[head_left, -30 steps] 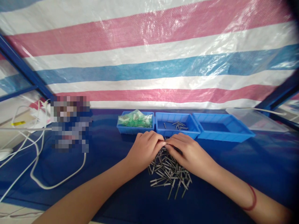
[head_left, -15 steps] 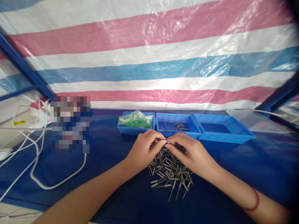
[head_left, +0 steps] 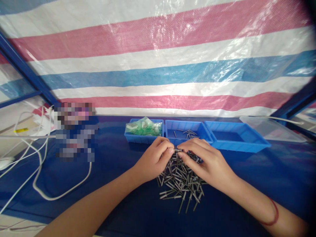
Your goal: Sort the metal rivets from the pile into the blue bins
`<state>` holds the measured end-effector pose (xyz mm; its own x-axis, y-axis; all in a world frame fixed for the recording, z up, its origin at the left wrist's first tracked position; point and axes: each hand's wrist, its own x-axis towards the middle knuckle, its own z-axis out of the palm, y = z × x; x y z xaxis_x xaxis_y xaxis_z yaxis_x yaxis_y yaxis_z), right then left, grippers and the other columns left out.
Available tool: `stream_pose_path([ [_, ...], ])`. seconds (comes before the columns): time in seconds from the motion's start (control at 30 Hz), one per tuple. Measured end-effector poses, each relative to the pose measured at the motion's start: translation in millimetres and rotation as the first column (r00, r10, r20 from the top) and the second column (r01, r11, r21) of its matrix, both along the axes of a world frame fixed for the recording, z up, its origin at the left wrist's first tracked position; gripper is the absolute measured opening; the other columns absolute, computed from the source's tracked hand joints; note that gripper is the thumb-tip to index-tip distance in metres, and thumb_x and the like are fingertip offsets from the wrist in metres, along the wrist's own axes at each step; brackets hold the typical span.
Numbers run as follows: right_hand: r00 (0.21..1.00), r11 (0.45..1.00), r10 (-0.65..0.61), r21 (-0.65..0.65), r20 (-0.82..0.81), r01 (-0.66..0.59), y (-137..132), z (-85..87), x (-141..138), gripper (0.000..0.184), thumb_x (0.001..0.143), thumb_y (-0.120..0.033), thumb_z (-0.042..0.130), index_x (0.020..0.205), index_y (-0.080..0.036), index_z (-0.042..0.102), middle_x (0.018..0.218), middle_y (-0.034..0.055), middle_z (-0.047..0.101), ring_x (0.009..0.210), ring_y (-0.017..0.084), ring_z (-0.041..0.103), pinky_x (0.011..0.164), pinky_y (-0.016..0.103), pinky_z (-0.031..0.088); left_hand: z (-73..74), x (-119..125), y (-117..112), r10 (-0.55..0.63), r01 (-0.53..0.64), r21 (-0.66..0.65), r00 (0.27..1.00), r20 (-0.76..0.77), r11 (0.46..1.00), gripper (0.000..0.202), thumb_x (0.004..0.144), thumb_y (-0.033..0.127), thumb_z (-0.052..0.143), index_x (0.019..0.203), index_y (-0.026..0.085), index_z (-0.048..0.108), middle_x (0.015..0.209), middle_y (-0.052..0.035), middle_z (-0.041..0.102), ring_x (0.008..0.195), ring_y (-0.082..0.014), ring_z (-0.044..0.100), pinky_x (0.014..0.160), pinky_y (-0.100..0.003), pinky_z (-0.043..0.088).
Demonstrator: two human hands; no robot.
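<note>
A heap of blind rivets (head_left: 184, 179) lies on the blue table in front of me, their thin pins pointing in many directions. Above its far edge, my left hand (head_left: 158, 158) pinches a blind rivet (head_left: 177, 150) between thumb and index finger. The rivet lies crosswise between both hands; whether more than one is held there I cannot tell. My right hand (head_left: 207, 161) has its thumb and index finger around the other end, with the remaining fingers curled over the heap. My hands hide the heap's far part.
Behind the heap stand three blue bins: the left bin (head_left: 130, 137) with green plastic bags (head_left: 144, 126), the middle bin (head_left: 170, 126) with several rivets, and the right bin (head_left: 242, 144). A clear plastic sheet (head_left: 274, 128) lies at right. White cables (head_left: 37, 177) and a blurred-out patch are at left.
My right hand has shifted slightly right, its thumb and index finger a little wider apart. More of the rivet shows between the hands. My left hand has barely moved.
</note>
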<state>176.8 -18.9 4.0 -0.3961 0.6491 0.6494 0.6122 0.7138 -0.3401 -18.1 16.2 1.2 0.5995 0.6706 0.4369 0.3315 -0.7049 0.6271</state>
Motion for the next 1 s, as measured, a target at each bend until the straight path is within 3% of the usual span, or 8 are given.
stream_pose_path([
  [0.13,1.000,0.999,-0.019,0.039,0.021,0.018,4,2.5,5,0.006,0.089,-0.018,0.055,0.092,-0.020,0.060,0.088,0.0024,0.067,0.082,0.017,0.062,0.077,0.032,0.043,-3.0,-1,0,0.029,-0.029,0.009,0.999,-0.044,1.000,0.019,0.098,0.024,0.037,0.107,0.018,0.053,0.103,-0.0079,0.056,0.098,-0.0178,0.055,0.091,-0.033,0.044],
  [0.27,0.971,0.964,-0.240,0.116,-0.024,0.241,18,0.9,24,0.008,0.089,-0.024,0.057,0.090,-0.019,0.063,0.088,0.0045,0.068,0.082,0.019,0.062,0.075,0.033,0.043,-5.0,-2,0,0.084,-0.083,0.014,0.990,-0.113,0.996,0.036,0.095,0.028,0.044,0.129,0.017,0.039,0.110,-0.0096,0.057,0.093,-0.0183,0.056,0.086,-0.033,0.046],
  [0.4,0.848,0.847,-0.522,0.172,0.092,0.503,36,-4.5,47,0.020,0.090,-0.034,0.055,0.092,-0.017,0.066,0.087,0.0074,0.068,0.083,0.023,0.062,0.074,0.035,0.043,-1.8,-3,-2,0.032,-0.021,0.055,0.978,-0.207,0.998,0.032,0.094,0.029,0.045,0.125,0.018,0.046,0.111,-0.0088,0.059,0.102,-0.0209,0.055,0.092,-0.036,0.043],
  [0.5,0.789,0.807,-0.588,0.201,0.178,0.555,40,-4.9,54,0.027,0.090,-0.040,0.054,0.092,-0.017,0.067,0.090,0.0095,0.068,0.084,0.026,0.063,0.073,0.036,0.042,1.0,-3,-4,0.015,0.015,0.105,0.959,-0.284,0.994,0.025,0.095,0.030,0.045,0.115,0.019,0.056,0.112,-0.0072,0.059,0.104,-0.0214,0.053,0.095,-0.037,0.041],
  [0.67,0.867,0.884,-0.467,0.131,0.173,0.450,27,7.0,46,0.024,0.091,-0.031,0.049,0.079,-0.018,0.065,0.080,0.0066,0.067,0.076,0.022,0.063,0.071,0.033,0.043,2.0,-3,-4,0.039,0.017,0.153,0.933,-0.358,0.988,0.023,0.094,0.031,0.046,0.108,0.021,0.061,0.112,-0.0055,0.060,0.103,-0.0206,0.052,0.093,-0.037,0.039],
  [0.8,0.885,0.929,-0.363,0.042,0.292,0.367,13,19.9,39,0.013,0.085,-0.022,0.052,0.080,-0.019,0.063,0.078,0.0042,0.067,0.074,0.020,0.063,0.070,0.033,0.041,0.6,-3,-2,0.077,-0.016,0.160,0.921,-0.382,0.987,0.023,0.095,0.028,0.045,0.111,0.022,0.059,0.112,-0.0055,0.060,0.103,-0.0214,0.052,0.087,-0.037,0.039],
  [0.9,0.905,0.970,-0.117,-0.147,0.409,0.192,7,25.6,39,0.014,0.081,-0.013,0.051,0.082,-0.020,0.064,0.077,0.0023,0.065,0.071,0.017,0.061,0.066,0.029,0.040,-0.8,-2,-1,0.076,-0.011,0.161,0.913,-0.401,0.987,0.023,0.095,0.026,0.043,0.111,0.022,0.059,0.112,-0.0050,0.061,0.102,-0.0214,0.052,0.084,-0.036,0.038],
  [1.0,0.887,0.935,0.074,-0.340,0.456,0.098,3,24.4,40,0.017,0.077,-0.008,0.051,0.074,-0.021,0.061,0.071,-0.0005,0.062,0.067,0.014,0.058,0.061,0.026,0.038,-1.9,-2,-1,0.062,0.003,0.156,0.908,-0.414,0.988,0.023,0.096,0.024,0.042,0.109,0.023,0.061,0.111,-0.0042,0.061,0.101,-0.0207,0.052,0.083,-0.035,0.038],
])
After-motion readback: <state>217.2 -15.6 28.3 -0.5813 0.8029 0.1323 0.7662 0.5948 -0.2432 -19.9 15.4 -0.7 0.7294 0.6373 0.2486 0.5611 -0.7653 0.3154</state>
